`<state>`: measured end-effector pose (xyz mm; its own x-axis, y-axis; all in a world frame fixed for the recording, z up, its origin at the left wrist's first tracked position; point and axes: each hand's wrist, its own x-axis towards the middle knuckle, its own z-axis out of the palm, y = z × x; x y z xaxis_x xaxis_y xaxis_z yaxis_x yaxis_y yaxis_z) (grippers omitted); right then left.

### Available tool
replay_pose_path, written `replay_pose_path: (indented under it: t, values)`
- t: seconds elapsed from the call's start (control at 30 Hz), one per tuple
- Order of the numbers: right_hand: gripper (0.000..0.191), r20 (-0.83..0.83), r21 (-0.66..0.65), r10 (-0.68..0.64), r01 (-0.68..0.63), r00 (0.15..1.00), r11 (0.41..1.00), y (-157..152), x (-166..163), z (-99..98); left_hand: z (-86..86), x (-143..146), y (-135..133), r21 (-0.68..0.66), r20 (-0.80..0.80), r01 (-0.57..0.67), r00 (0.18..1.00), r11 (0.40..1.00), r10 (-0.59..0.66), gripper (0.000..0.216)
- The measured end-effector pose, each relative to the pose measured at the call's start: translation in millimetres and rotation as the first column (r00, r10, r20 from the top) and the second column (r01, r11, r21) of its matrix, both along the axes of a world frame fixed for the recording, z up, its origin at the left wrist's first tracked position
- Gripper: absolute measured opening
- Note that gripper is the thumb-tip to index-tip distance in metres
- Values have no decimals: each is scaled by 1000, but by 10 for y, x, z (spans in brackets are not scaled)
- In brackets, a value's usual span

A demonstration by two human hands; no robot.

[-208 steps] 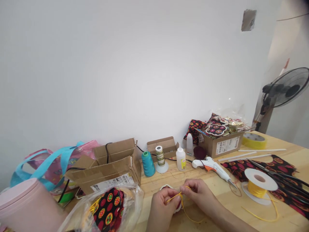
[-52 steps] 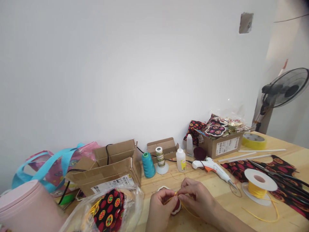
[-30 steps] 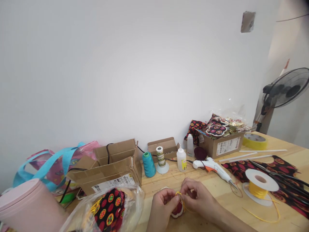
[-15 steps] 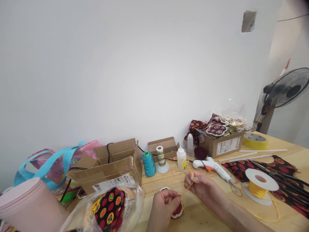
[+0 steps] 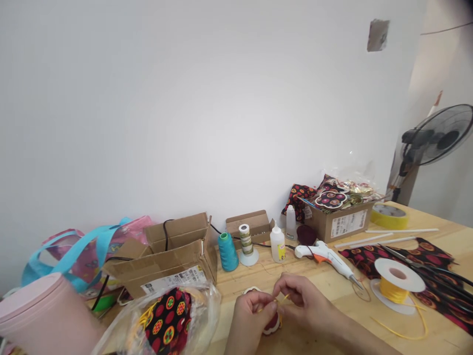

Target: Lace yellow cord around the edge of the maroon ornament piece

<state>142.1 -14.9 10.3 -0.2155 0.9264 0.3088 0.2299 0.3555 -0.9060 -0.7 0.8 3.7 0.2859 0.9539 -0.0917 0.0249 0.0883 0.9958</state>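
Person's R hand (image 5: 300,301), pulled out to the right w/ the cord 0.5 s ago, is back against the L hand (image 5: 251,315) at the table's near edge. L thumb and fingertips pinch yellow cord (image 5: 286,297) tight; R fingers, curled nearly closed, grip it too. Maroon scalloped piece (image 5: 272,326) sits just under the fingertips, its white rim showing; fingers block the cord's crossing and most of the piece. Glue gun (image 5: 338,264) lies far right of the hands, cord spool (image 5: 394,291) and scissors (image 5: 417,266) farther right. Glue bottle (image 5: 277,246) and teal thread cone (image 5: 228,254) stand beyond; clear plastic bag (image 5: 207,315) w/ patterned cloth (image 5: 162,320), near left.
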Motion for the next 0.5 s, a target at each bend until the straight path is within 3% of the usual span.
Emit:
replay_pose_path:
  t: [0.2, 0.5]
  values:
    - [15, 301, 203, -77, 15, 950, 979, -35, 60, 96, -39, -11, 19, -23, 31, 26, 999, 999, -25, 29]
    - [8, 546, 239, -192, 68, 816, 969, 45, 132, 62, -46, 1, 28, -9, 27, 10, 1000, 1000, -10, 31]
